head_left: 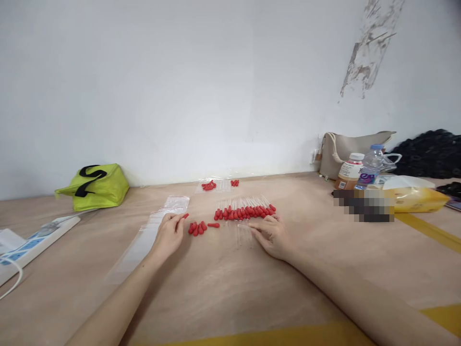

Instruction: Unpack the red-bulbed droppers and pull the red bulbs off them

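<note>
On the counter (223, 288), the left hand (169, 235) pinches a red bulb (186, 216) at its fingertips. The right hand (272, 235) grips a clear tube (245, 226) in narrowed fingers. Between them lie loose red bulbs (197, 228), with a row of red-capped droppers (245, 210) just beyond.

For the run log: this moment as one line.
left hand pinches red bulb | right hand on clear tube | loose bulbs between | dropper row behind

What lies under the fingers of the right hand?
Under the fingers of the right hand lie clear tubes on the table. The palm covers whatever else lies beneath it.
</note>
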`<state>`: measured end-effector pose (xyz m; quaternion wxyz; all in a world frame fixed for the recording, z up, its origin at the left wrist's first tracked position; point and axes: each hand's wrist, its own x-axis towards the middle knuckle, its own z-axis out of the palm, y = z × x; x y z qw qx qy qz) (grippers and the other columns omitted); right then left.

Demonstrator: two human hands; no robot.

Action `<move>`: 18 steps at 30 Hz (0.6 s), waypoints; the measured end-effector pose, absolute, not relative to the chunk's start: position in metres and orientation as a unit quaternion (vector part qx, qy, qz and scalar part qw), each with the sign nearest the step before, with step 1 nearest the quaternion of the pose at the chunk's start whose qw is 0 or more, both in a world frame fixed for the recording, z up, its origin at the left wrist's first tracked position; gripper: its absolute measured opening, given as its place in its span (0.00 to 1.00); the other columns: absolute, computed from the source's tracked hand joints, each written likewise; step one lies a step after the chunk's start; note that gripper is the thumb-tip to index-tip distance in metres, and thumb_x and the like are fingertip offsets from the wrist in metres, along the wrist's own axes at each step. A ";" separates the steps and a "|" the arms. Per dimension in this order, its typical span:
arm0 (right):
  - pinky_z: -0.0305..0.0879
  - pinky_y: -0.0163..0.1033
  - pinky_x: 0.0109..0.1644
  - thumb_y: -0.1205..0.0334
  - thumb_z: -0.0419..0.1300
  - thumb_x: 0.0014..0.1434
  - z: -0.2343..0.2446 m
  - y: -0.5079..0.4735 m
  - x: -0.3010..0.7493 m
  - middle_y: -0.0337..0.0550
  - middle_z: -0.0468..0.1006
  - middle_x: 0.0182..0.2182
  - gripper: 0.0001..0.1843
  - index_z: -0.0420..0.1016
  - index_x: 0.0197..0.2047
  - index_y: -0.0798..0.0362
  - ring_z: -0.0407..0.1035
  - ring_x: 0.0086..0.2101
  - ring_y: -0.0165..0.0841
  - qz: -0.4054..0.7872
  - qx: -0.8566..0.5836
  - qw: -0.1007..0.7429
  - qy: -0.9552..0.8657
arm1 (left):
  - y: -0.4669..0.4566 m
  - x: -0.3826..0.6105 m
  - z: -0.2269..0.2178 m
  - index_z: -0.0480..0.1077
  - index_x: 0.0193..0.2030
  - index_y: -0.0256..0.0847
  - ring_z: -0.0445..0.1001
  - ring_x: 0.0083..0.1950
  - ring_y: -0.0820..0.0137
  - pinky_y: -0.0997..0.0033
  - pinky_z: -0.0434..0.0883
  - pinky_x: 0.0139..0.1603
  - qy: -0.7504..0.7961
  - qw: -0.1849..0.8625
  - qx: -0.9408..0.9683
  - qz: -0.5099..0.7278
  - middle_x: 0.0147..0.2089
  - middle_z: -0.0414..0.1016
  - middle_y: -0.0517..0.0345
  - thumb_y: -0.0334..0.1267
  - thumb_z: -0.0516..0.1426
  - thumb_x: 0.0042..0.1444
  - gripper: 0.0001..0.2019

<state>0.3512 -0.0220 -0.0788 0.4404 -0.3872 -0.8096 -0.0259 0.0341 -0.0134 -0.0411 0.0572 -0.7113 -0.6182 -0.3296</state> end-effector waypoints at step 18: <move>0.43 0.43 0.40 0.65 0.53 0.53 -0.070 -0.011 0.295 0.42 0.72 0.24 0.08 0.73 0.29 0.54 0.57 0.32 0.32 -0.181 -0.360 0.316 -0.859 | -0.007 0.030 -0.059 0.70 0.37 0.41 0.73 0.38 0.66 0.68 0.69 0.40 -0.652 -0.070 -0.691 -0.305 0.38 0.76 0.55 0.43 0.49 0.51 0.13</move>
